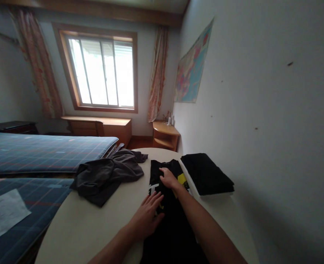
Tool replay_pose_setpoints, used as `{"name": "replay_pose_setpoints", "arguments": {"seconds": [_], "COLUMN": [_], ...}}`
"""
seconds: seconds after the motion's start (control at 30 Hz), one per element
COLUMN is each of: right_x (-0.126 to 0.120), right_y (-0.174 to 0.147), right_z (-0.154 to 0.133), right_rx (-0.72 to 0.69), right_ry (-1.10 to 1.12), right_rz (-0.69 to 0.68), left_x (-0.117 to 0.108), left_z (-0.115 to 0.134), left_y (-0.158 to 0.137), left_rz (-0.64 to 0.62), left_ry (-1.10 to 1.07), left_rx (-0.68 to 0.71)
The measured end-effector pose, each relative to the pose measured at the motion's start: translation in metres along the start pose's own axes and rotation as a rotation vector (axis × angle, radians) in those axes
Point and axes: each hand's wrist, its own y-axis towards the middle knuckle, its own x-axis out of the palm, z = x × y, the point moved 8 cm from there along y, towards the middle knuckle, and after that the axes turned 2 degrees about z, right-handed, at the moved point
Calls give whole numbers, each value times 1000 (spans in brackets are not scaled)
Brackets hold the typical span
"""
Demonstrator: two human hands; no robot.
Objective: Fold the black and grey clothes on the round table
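Right hand (168,178) beyond left hand (148,212)

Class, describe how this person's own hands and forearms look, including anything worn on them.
The left hand and right hand are ungloved. The left forearm and right forearm are bare where visible, with no sleeve, watch or bracelet showing. Finer details, such as small markings, are too blurred to tell.

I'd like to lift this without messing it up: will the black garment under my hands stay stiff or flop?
The black garment would probably flop, as it looks like soft cloth laid out flat. Its long, narrow spread suggests the ends may droop if lifted only by the middle.
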Motion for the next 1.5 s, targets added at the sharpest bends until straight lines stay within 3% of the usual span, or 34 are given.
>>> {"name": "replay_pose_setpoints", "arguments": {"seconds": [0.23,0.37,0.5,0.83,1.1,1.3,1.5], "right_x": [-4,14,26,24,20,-3,3], "right_y": [-43,-62,-62,-43,-37,12,56], "right_z": [-3,6,11,4,8,6,23], "right_rx": [-2,35,54,71,75,59,101], "right_ry": [-160,-236,-257,-262,-246,-256,-279], "right_rz": [10,-121,-119,-126,-118,-9,-5], "left_x": [-1,-1,-1,-10,-14,-19,-22], "left_z": [10,13,10,2,10,18,16], "left_y": [-4,-4,-1,-4,-7,-7,-6], "left_rz": [-64,-71,-60,3,5,18,20], "left_ry": [154,162,171,137,91,71,47], "left_rx": [-15,9,5,-50,-39,-13,-6]}}
